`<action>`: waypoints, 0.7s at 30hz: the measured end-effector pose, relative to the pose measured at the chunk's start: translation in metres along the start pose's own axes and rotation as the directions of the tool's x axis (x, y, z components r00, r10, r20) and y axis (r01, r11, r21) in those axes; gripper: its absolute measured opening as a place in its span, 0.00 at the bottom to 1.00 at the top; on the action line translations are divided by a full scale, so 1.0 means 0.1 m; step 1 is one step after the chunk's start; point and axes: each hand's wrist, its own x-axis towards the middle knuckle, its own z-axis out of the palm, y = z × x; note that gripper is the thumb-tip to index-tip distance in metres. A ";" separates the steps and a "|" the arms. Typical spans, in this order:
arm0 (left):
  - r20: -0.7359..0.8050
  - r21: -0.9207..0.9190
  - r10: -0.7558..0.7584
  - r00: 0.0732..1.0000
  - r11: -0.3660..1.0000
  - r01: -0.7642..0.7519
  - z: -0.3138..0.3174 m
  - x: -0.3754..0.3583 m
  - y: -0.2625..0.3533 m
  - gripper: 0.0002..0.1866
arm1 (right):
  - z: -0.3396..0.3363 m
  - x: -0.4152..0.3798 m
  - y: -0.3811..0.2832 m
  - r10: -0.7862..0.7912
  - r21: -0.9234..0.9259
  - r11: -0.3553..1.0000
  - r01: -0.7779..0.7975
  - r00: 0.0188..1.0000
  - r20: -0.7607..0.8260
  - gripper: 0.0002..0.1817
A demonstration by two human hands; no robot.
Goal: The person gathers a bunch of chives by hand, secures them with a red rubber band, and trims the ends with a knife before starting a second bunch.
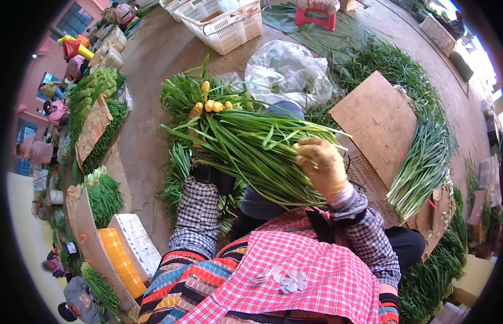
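A thick bunch of garlic chives (262, 148), long flat green leaves with pale ends, lies across my lap. My left hand (208, 105), in a glove with yellow fingertips, wraps round the bunch toward its leafy end; leaves hide most of the hand. My right hand (323, 166), in a tan glove, is at the pale stem end on the right, its fingers curled against the stalks. Exactly how many stalks it pinches is hidden. More loose chives hang below my left sleeve (196, 210).
A clear plastic bag (288, 70) lies ahead, behind it a white crate (224, 27) and a red stool (315, 19). To my right, a brown board (376, 121) rests beside heaped chives (424, 167). Stacked bundles (103, 197) and boxes (135, 245) stand left; several people sit farther off.
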 end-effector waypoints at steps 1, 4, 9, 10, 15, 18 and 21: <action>-0.004 -0.013 0.000 1.000 1.000 0.000 -0.01 -0.01 0.00 0.24 | -0.06 -0.07 0.06 0.032 0.140 0.990 -0.025 0.998 -0.050 0.08; -0.009 -0.050 0.001 1.000 0.999 -0.001 -0.06 -0.03 0.01 0.25 | -0.59 -0.26 -0.06 0.460 0.568 0.620 -0.541 0.837 0.296 0.08; -0.014 -0.061 -0.017 1.000 0.998 0.017 -0.22 -0.04 0.07 0.25 | -1.00 -0.67 0.18 0.815 -0.255 0.534 -0.806 0.410 0.409 0.06; -0.023 -0.060 -0.013 1.000 0.998 0.011 -0.22 -0.05 0.07 0.25 | -1.00 -0.90 0.38 0.800 -0.532 0.597 -0.600 0.493 0.342 0.06; 0.036 -0.090 -0.012 0.999 0.996 0.016 -0.25 -0.05 0.05 0.26 | -0.93 -0.82 0.07 0.476 -0.604 0.708 -0.365 0.879 0.027 0.10; -0.036 -0.038 0.003 0.999 0.999 -0.004 -0.17 -0.04 0.03 0.26 | -0.78 -0.51 -0.33 0.472 -0.251 0.869 -0.426 0.865 0.167 0.11; -0.003 -0.031 -0.014 1.000 0.999 0.014 -0.17 -0.03 0.03 0.26 | -0.46 -0.46 -0.15 0.414 -0.374 0.887 -0.271 0.827 0.381 0.17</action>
